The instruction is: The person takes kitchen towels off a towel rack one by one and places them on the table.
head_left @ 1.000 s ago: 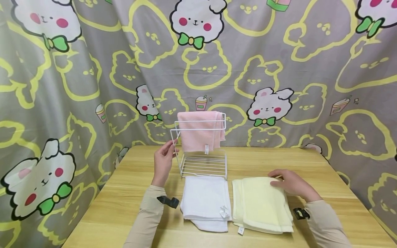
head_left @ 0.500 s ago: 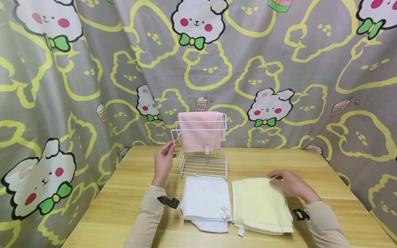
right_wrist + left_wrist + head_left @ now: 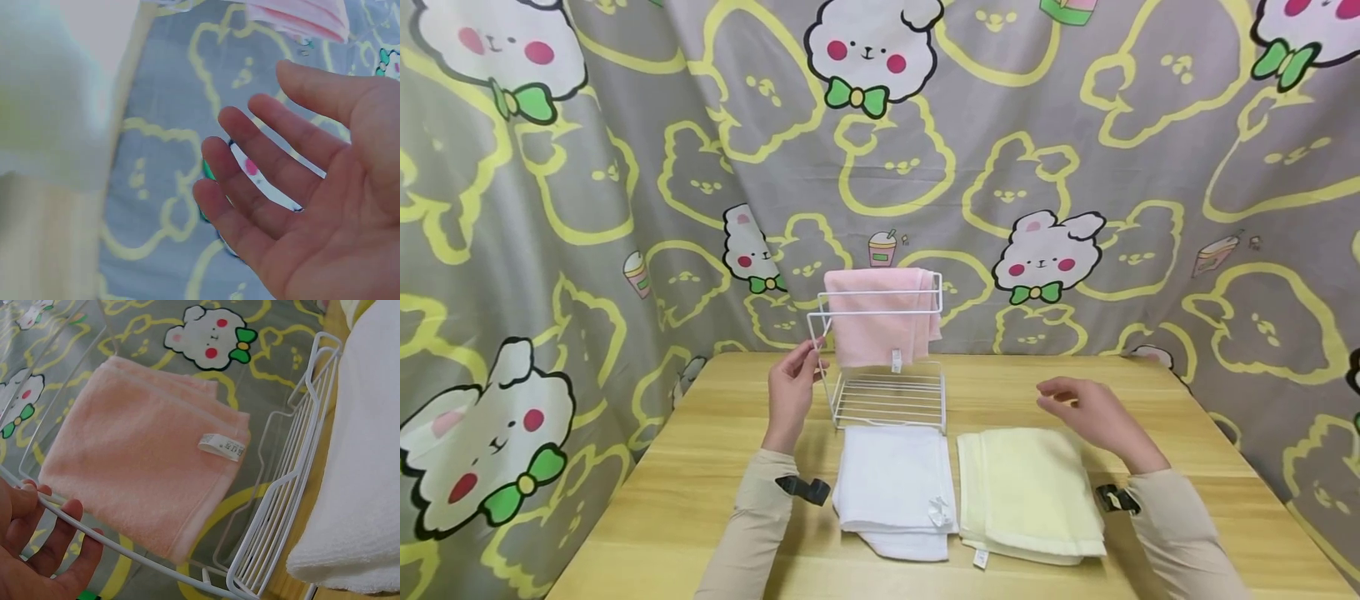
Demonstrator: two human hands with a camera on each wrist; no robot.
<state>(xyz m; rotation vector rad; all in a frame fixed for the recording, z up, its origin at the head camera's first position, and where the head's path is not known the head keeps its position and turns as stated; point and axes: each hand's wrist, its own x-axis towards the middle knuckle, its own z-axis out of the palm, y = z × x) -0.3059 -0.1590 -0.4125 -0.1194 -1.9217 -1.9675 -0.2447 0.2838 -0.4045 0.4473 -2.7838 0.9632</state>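
Note:
A white wire rack (image 3: 889,408) stands at the middle of the table, and a folded pink towel (image 3: 876,337) hangs over its upper bar. My left hand (image 3: 790,387) pinches the rack's left upright; in the left wrist view, its thumb and fingers (image 3: 74,565) lie around the white wire. My right hand (image 3: 1093,417) is in the air above the far right corner of a folded yellow towel (image 3: 1033,496). Its fingers are loosely bent with nothing in them, as the right wrist view of the palm (image 3: 325,219) shows. A folded white towel (image 3: 891,483) lies in front of the rack.
The wooden table (image 3: 655,517) runs back to a grey curtain (image 3: 985,108) with cartoon animals, which also hangs along both sides. The white and yellow towels lie side by side with a narrow gap between them.
My right hand has lifted off the yellow towel and moved up and slightly left. The left hand keeps its grip on the rack, and the towels lie as before.

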